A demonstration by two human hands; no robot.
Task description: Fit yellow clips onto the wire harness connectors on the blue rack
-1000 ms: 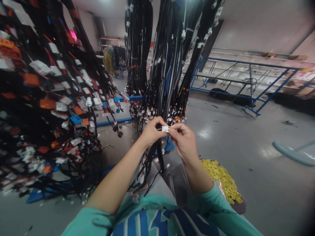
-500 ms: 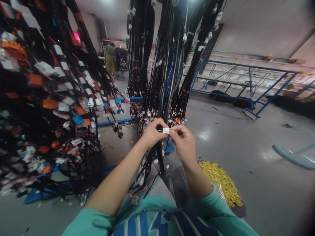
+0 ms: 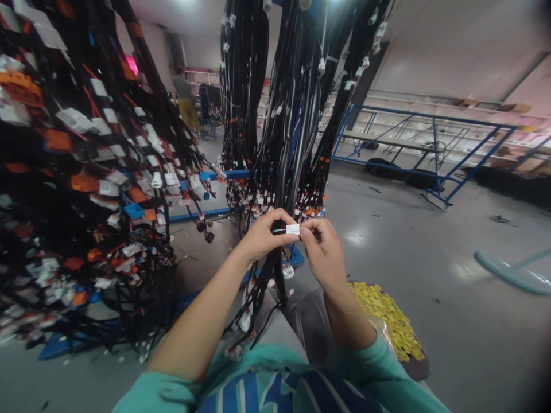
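A small white connector (image 3: 293, 229) with thin wires on its left side is held in front of the hanging black cables (image 3: 295, 155). My left hand (image 3: 267, 234) pinches it between thumb and forefinger. At the connector's right end, the thumb and forefinger of my right hand (image 3: 322, 246) press together; whether they grip the connector's end or something tiny is hidden. Below my hands, black cable ends with white connectors (image 3: 288, 271) hang close to my legs. Many yellow pieces (image 3: 387, 318) lie in a heap to the right of my right forearm.
Thick bundles of black cables with white, orange and blue connectors (image 3: 86, 183) hang at the left. A blue metal frame (image 3: 437, 135) stands at the right rear. A round grey base (image 3: 508, 272) rests on the floor at far right. A person (image 3: 185, 100) stands in the background.
The white connector and both hands have shifted slightly right, and more of the connector's face shows. A white connector below the hands shows more clearly. The background person appears further left.
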